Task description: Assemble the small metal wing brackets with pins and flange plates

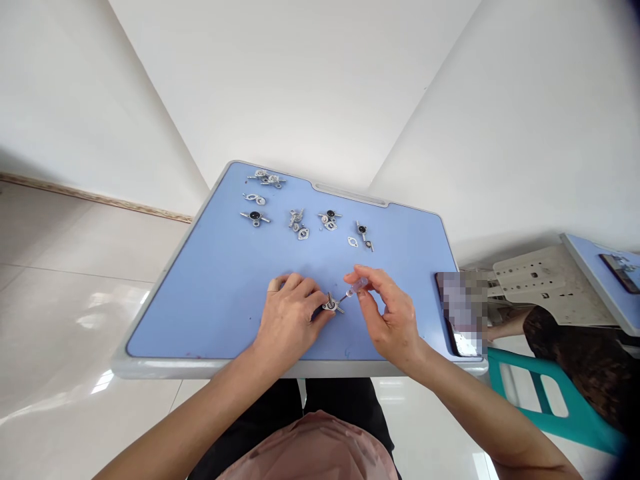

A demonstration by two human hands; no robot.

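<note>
Near the front middle of the blue desk, my left hand pinches a small metal part between thumb and fingers. A small screwdriver with a clear handle is held in the fingertips of my right hand. Its thin shaft slants down to the left, and the tip meets the right side of the metal part or lies very close to it. Beyond my hands, a metal part with a black round centre lies beside a flat oval ring.
Several more metal pieces lie farther back, including a black-centred one and a pile at the back left. A phone, partly blurred, rests at the desk's right edge. A person sits to the right by a green stool.
</note>
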